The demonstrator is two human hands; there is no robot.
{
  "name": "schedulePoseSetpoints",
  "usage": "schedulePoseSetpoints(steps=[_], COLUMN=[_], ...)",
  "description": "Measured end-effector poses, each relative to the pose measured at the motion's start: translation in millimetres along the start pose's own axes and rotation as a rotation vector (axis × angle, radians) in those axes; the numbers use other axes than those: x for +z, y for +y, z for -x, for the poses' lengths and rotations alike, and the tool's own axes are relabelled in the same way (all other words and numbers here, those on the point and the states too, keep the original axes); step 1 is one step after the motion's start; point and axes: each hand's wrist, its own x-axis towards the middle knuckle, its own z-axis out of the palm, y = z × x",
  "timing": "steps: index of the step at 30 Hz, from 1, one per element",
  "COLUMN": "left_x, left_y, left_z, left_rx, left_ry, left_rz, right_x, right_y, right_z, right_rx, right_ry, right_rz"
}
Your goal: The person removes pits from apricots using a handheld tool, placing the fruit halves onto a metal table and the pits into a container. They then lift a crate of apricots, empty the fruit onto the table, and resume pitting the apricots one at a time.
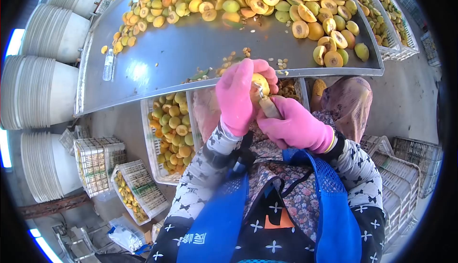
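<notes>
- Fruit [258, 80], yellow: located in the left hand [238, 93], forward of and slightly left of the right hand [299, 124], near the close edge of the metal table [176, 55].
- Left hand, pink glove: grasping the fruit, with the fingers curled around its far side; the palm covers part of it.
- Right hand, pink glove: clenched around the handle of a small tool [271, 107], thumb along the handle.
- Tool: metal end directed away from the wearer and against the near side of the fruit; depth of entry cannot be determined.
- Pits [230, 61]: scattered on the table just beyond the left hand.
- Halved fruits [260, 3]: piled toward the far side of the table, well apart from both hands.
- White crate [145, 113]: positioned below table level, left of the left hand, loaded with whole fruits [174, 128].
</notes>
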Motion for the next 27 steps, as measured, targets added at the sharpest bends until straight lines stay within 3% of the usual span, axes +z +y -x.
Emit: schedulePoseSetpoints(steps=[2,5,8,9,11,13,15,16,17,18,19,20,21,23,25,27], left_x=[-4.4,-8.8,-8.2,-9.5,-13.5,-22.7,-34.4,-40.1,-46.8,-72.3,-106.0,-132.0,-167.1,-179.6,-155.6,-144.9], left_y=[-3.7,-24.1,-17.1,-18.3,-19.9,-19.4,-6.9,-0.5,15.9,33.6,54.0,75.1,83.4,92.0,90.4,56.9], left_z=[-2.9,-7.5,-9.6,-10.9,-14.6,-16.0,-11.3,-9.2,2.9,8.0,14.7,23.5,28.1,4.2,-41.8,-118.3], left_rx=[-0.031,0.297,-0.091,-0.138,-0.227,0.054,0.157,0.212,-0.043,-0.149,-0.258,-0.247,-0.085,0.091,0.204,0.219], left_ry=[-0.052,-0.045,-0.069,-0.092,-0.142,-0.356,-0.392,-0.403,-0.318,-0.269,-0.207,-0.136,-0.108,0.331,0.330,0.271], left_rz=[-0.029,-0.410,-0.206,-0.188,-0.156,-0.267,-0.479,-0.582,-0.288,-0.460,-0.631,-0.970,-1.193,-1.166,-0.835,-0.916], right_x=[-7.4,-6.7,-7.1,-7.7,-15.8,-26.0,-35.3,-35.9,-36.8,-40.8,-48.4,-57.8,-67.3,-80.0,-87.3,-87.9], right_y=[-1.6,3.0,16.8,19.6,16.5,14.8,16.2,19.6,25.1,30.1,38.8,49.7,59.8,72.5,70.2,54.0], right_z=[1.4,2.9,-1.1,-1.8,2.0,5.3,7.8,8.2,8.6,7.6,7.3,8.6,12.5,4.3,-5.6,-7.4], right_rx=[0.056,0.064,0.063,0.065,0.090,0.126,0.182,0.192,0.193,0.186,0.080,-0.033,-0.026,-0.092,-0.168,-0.150], right_ry=[-0.135,-0.105,-0.005,0.041,-0.098,-0.230,-0.352,-0.315,-0.271,-0.222,-0.222,-0.215,-0.160,-0.069,0.031,0.047], right_rz=[-0.141,-0.159,-0.025,0.052,-0.095,-0.199,-0.258,-0.104,0.059,0.229,0.620,1.006,1.058,1.096,1.102,1.082])
